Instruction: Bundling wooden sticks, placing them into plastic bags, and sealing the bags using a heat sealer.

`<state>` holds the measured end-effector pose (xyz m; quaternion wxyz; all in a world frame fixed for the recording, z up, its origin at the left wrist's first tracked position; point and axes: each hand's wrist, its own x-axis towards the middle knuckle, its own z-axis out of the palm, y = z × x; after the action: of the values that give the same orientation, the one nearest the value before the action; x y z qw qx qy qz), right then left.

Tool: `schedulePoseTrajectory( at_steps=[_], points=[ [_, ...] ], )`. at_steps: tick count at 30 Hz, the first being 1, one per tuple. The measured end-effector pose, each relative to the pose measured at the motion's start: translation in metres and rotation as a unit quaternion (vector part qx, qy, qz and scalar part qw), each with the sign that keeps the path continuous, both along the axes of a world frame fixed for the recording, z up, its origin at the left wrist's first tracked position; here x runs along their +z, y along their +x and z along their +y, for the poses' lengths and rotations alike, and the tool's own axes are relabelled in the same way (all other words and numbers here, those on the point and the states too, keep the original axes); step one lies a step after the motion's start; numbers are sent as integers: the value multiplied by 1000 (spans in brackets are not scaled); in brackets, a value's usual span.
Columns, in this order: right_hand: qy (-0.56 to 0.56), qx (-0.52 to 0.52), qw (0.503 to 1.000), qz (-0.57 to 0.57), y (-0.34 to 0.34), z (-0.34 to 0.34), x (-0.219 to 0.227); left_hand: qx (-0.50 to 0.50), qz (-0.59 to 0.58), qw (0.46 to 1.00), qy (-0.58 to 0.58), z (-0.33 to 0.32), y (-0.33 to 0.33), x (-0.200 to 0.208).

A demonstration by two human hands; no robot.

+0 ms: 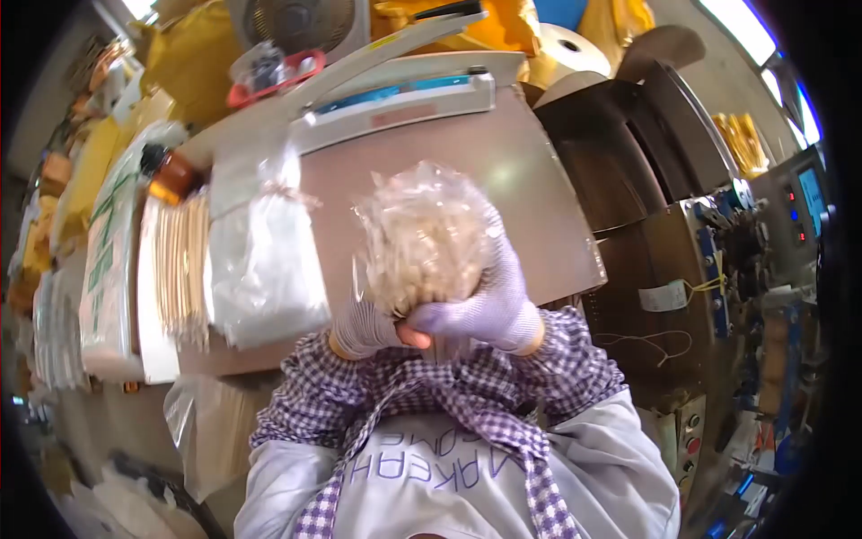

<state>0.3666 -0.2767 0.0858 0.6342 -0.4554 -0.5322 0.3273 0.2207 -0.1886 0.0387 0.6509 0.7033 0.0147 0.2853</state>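
Both my hands hold up a clear plastic bag (426, 238) close in front of my chest, above the table's near edge. Pale tan pieces, like the packed ends of thin wooden sticks, show through its crinkled film. My right hand (492, 301), in a pale lilac glove, wraps round the bag's right side and underside. From the lower left my left hand (370, 327) grips it, in a greyish glove with a bare fingertip showing. The bag hides most of the left fingers. To the left lie a stack of clear plastic bags (269, 269) and a row of thin wooden sticks (180, 260).
A long sealer-like device (395, 112) with a raised arm spans the back of the brown table (359, 180). A brown bottle (169, 173) stands at the left. Behind are a red basket (278, 76) and a fan (301, 22). An open cardboard box (611, 148) and machinery (763, 242) stand right.
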Motion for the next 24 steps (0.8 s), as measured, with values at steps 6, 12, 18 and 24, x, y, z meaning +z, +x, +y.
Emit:
schedulePoseTrajectory(
  at_steps=[6, 12, 18, 24],
  points=[
    [-83, 247, 952, 159, -19, 32, -9, -14, 14, 895, -446, -43, -41, -20],
    [-192, 394, 893, 107, -28, 59, -40, 22, 33, 862, -505, -43, -64, -63],
    [-201, 356, 907, 104, -33, 58, -47, 550, 180, 758, 300, 22, -162, -27],
    [-207, 347, 911, 85, -37, 69, -57, 495, 384, 694, 355, 47, -176, -66]
  ],
)
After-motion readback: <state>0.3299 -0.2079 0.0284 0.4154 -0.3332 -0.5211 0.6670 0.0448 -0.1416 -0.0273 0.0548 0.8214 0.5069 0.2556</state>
